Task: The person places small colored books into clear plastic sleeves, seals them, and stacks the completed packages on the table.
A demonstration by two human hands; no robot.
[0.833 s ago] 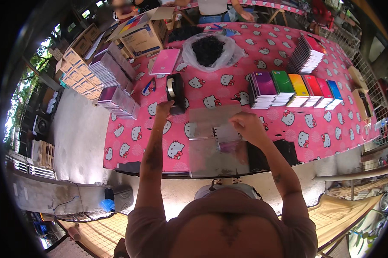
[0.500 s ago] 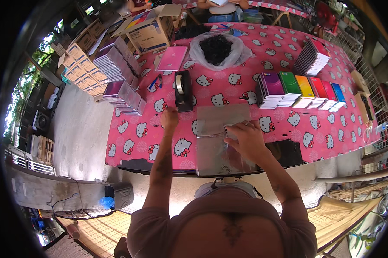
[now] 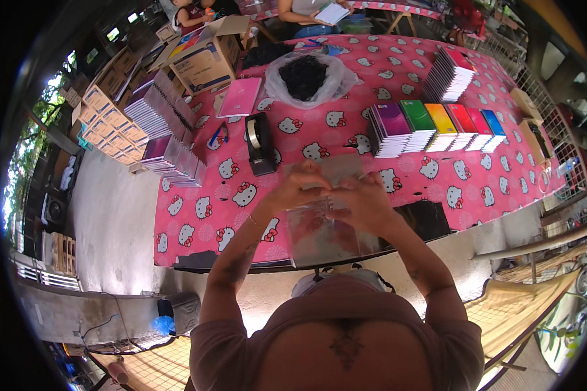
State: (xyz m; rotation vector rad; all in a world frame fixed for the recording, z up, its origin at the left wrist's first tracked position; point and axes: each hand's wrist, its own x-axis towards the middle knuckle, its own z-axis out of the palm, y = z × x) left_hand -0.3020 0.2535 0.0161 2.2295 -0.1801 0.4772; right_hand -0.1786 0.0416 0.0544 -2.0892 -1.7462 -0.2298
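Note:
A clear, shiny plastic sheet (image 3: 306, 238) lies flat at the table's near edge in front of me. Over its upper part both hands meet, their fingertips almost touching. My left hand (image 3: 300, 187) has thumb and fingers pinched together; whatever is between them is too small to make out. My right hand (image 3: 362, 203) is bent with fingers closed at the plastic, and its grip is partly hidden. Beyond my left hand stands a black tape dispenser (image 3: 261, 156) with a roll of tape. Blue-handled scissors (image 3: 218, 135) lie left of it.
Stacked spiral notebooks in several colours (image 3: 430, 130) stand right; another stack (image 3: 448, 75) is behind. More stacks (image 3: 173, 159) line the left edge. A pink notebook (image 3: 240, 98), a plastic bag of black material (image 3: 304, 77) and cardboard boxes (image 3: 205, 65) lie farther back. People are across the table.
My left hand has come from beside the tape dispenser to the right, meeting my right hand over the plastic sheet. The whole view has shifted slightly.

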